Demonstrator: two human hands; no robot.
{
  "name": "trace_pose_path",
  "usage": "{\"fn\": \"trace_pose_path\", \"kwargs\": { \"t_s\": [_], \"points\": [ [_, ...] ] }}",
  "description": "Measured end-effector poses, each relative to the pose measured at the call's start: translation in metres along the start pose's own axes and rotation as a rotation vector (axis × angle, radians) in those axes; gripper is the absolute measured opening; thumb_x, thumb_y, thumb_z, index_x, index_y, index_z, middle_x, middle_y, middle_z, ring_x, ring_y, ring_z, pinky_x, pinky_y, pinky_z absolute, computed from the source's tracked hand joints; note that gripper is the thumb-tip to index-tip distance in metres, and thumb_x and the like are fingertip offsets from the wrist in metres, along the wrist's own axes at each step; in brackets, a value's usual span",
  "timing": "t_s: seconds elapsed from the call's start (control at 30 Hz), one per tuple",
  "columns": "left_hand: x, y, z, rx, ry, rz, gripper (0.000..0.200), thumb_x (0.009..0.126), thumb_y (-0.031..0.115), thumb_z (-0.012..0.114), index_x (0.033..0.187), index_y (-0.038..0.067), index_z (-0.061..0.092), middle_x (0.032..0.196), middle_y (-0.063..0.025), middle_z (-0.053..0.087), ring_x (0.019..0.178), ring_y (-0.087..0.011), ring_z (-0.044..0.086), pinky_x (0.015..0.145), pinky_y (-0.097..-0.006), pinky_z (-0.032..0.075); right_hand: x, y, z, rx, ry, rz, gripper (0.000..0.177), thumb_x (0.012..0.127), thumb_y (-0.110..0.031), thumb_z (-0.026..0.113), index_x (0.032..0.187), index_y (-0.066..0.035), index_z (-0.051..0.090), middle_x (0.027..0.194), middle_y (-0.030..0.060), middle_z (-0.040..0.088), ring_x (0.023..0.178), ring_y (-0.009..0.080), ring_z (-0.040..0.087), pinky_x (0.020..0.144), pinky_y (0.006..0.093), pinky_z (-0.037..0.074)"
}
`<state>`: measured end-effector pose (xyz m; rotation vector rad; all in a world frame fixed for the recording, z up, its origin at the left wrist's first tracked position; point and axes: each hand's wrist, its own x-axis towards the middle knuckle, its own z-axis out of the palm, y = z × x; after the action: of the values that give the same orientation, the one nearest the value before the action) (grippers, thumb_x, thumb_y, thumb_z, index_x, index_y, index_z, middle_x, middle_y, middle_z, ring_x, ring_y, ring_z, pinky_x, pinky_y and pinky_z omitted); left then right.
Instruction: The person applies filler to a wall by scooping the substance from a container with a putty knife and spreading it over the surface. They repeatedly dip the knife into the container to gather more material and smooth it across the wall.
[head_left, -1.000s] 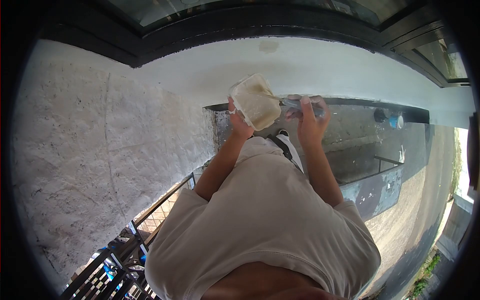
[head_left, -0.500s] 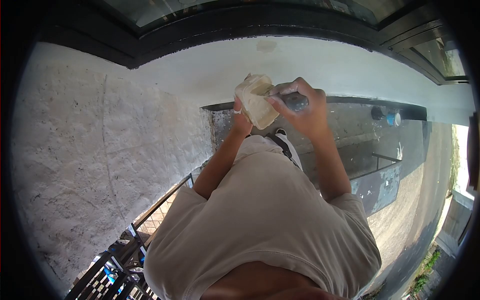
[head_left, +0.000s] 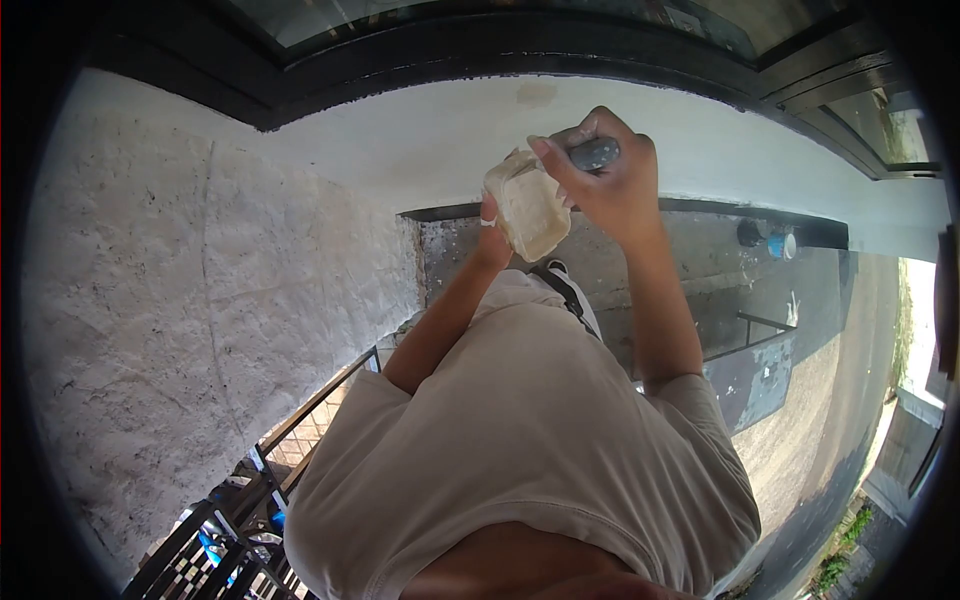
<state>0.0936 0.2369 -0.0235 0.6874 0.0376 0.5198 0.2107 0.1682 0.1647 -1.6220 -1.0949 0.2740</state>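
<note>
My left hand [head_left: 490, 238] is closed around the left side of a cream plastic tub [head_left: 548, 250], which tilts so its inside faces me. Off-white paste [head_left: 535, 208] coats the tub's bottom and walls. Above the tub's right rim, my right hand [head_left: 618, 190] grips a tool with a dark grey, white-speckled handle [head_left: 595, 153]. Its working end is hidden behind my fingers. Pale smears mark the fingers of both hands. Straight ahead is a white wall [head_left: 680, 140] with a small beige patch [head_left: 536, 93] near its top.
Black window frames [head_left: 480, 50] run above the wall. A rough unpainted wall [head_left: 130, 300] stands at left, with a black metal railing [head_left: 200, 545] below it. On the floor at right are a dark container [head_left: 750, 233] and a blue-and-white pot [head_left: 781, 246].
My right hand has risen slightly, lifting the tool away from the tub's inside. The tub has shifted a little to the right and turned more towards me.
</note>
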Motion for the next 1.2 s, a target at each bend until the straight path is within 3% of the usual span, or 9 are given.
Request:
{"fn": "trace_pose_path", "kwargs": {
  "t_s": [0.13,0.23,0.37,0.53,0.83,0.97,1.07,1.17,1.2],
  "points": [
    [-0.001,-0.01,-0.011,0.028,0.114,0.02,0.097,0.09,0.077,0.045,0.159,0.014,0.021,0.151,-0.0134,0.041,0.135,-0.028,0.049,0.11,-0.0453,0.044,0.002,-0.006,-0.005,0.013,0.05,0.041,0.03,0.085,-0.015,0.082,0.075,-0.001,0.058,0.072,0.0112,0.072,0.053,0.0078,0.063,0.042,0.0225,0.047],
    [-0.002,-0.009,-0.012,0.004,0.125,0.051,0.095,0.091,0.076,0.045,0.159,0.014,0.021,0.152,-0.0131,0.041,0.135,-0.0282,0.048,0.111,-0.0456,0.043,-0.002,-0.015,-0.019,0.098,0.079,0.149,0.031,0.083,-0.012,0.083,0.072,-0.001,0.055,0.067,0.0093,0.071,0.056,0.008,0.064,0.047,0.0243,0.049],
    [-0.005,-0.008,-0.018,-0.06,0.21,0.044,0.09,0.094,0.073,0.043,0.159,0.014,0.023,0.153,-0.0124,0.041,0.136,-0.0295,0.048,0.111,-0.0479,0.043,-0.022,-0.003,-0.039,0.223,0.12,0.083,0.024,0.085,-0.004,0.077,0.076,0.0,0.055,0.072,0.0124,0.072,0.054,0.0093,0.063,0.044,0.0233,0.048],
    [-0.014,-0.003,-0.039,-0.362,0.251,-0.134,0.086,0.095,0.072,0.042,0.156,0.013,0.029,0.151,-0.013,0.045,0.136,-0.0323,0.048,0.112,-0.0516,0.043,-0.043,0.027,-0.049,0.174,-0.098,-0.016,0.025,0.076,0.008,0.071,0.095,-0.002,0.058,0.094,0.0125,0.074,0.088,0.0175,0.073,0.079,0.0315,0.058],
    [-0.01,0.016,-0.031,-0.524,-0.018,-0.359,0.078,0.1,0.065,0.038,0.155,0.01,0.033,0.15,-0.0158,0.047,0.133,-0.0341,0.052,0.109,-0.0519,0.046,-0.01,0.009,-0.07,-0.151,-0.59,-0.179,0.034,0.079,0.002,0.077,0.111,-0.002,0.068,0.11,0.0126,0.074,0.095,0.0249,0.073,0.088,0.0334,0.056],
    [-0.014,0.015,-0.029,-0.603,-0.133,-0.386,0.074,0.103,0.061,0.035,0.155,0.008,0.033,0.15,-0.0165,0.048,0.132,-0.0335,0.054,0.108,-0.0504,0.047,0.018,0.016,-0.08,-0.147,-0.719,-0.08,0.032,0.08,-0.004,0.078,0.111,-0.002,0.069,0.105,0.0128,0.074,0.094,0.0245,0.072,0.087,0.0319,0.054],
    [-0.016,0.015,-0.029,-0.592,-0.059,-0.493,0.072,0.104,0.058,0.036,0.154,0.007,0.034,0.148,-0.0159,0.05,0.13,-0.0319,0.055,0.108,-0.0486,0.048,0.039,0.016,-0.084,-0.144,-0.732,-0.008,0.03,0.084,-0.011,0.078,0.111,-0.002,0.068,0.098,0.0104,0.074,0.089,0.0196,0.07,0.083,0.029,0.053],
    [-0.018,0.003,-0.038,-0.2,-0.027,-0.41,0.069,0.105,0.056,0.038,0.153,0.006,0.035,0.146,-0.0149,0.051,0.129,-0.0301,0.056,0.108,-0.0466,0.048,0.052,0.014,-0.086,-0.072,-0.746,0.17,0.028,0.085,-0.012,0.078,0.109,-0.001,0.067,0.096,0.0082,0.073,0.089,0.0152,0.068,0.082,0.0291,0.053],
    [-0.018,0.005,-0.035,-0.292,-0.029,-0.445,0.068,0.105,0.055,0.039,0.153,0.006,0.035,0.146,-0.0146,0.051,0.129,-0.0294,0.056,0.108,-0.0462,0.048,0.054,0.012,-0.086,-0.055,-0.747,0.169,0.027,0.086,-0.013,0.077,0.108,-0.001,0.066,0.094,0.006,0.072,0.088,0.0127,0.067,0.08,0.0308,0.053]
  ]
}}
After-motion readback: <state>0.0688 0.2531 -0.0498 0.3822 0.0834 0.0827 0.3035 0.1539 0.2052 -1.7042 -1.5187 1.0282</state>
